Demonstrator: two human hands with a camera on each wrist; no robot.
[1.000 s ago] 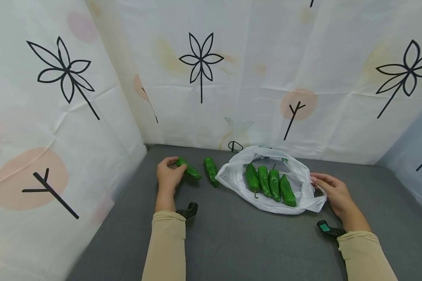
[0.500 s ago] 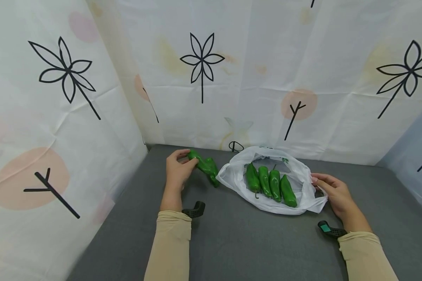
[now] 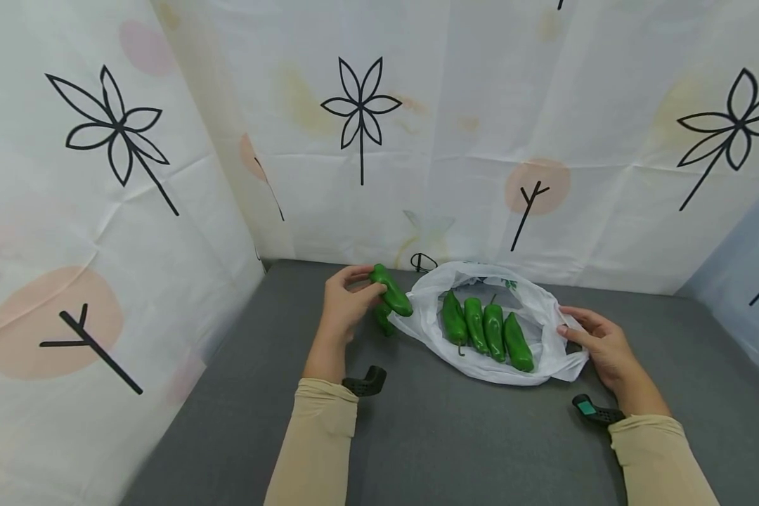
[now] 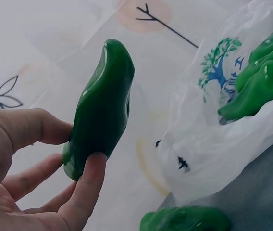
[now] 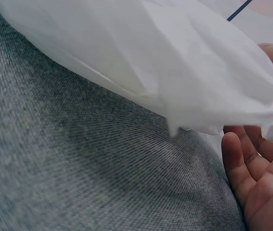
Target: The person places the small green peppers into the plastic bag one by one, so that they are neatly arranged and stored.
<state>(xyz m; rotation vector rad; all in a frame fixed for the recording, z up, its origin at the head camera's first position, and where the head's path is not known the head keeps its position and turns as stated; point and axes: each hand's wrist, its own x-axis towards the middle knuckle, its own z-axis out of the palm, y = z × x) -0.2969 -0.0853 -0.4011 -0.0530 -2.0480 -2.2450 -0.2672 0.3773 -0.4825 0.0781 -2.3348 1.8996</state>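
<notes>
Between thumb and fingertips my left hand [image 3: 348, 302] pinches a green pepper [image 3: 392, 292], lifted above the table just left of the bag. Its glossy, slightly curved body also fills the middle of the left wrist view [image 4: 103, 101]. Another green pepper [image 3: 384, 320] lies on the table under it, partly covered. The white plastic bag [image 3: 417, 323] lies with its mouth spread, and several green peppers [image 3: 493, 330] rest side by side in it. At the bag's right rim, my right hand [image 3: 607, 348] holds the plastic between thumb and fingers; in the right wrist view the bag hides part of the fingers.
A dark grey cloth-covered table [image 3: 468, 443] lies under everything. White patterned sheets [image 3: 278, 126] hang behind and at both sides, close to the table's far edge. Each wrist wears a black camera mount [image 3: 365, 381].
My left hand has carried its pepper rightward, over the loose pepper and up to the bag's left rim. The right hand has stayed at the bag, its thumb shifting slightly.
</notes>
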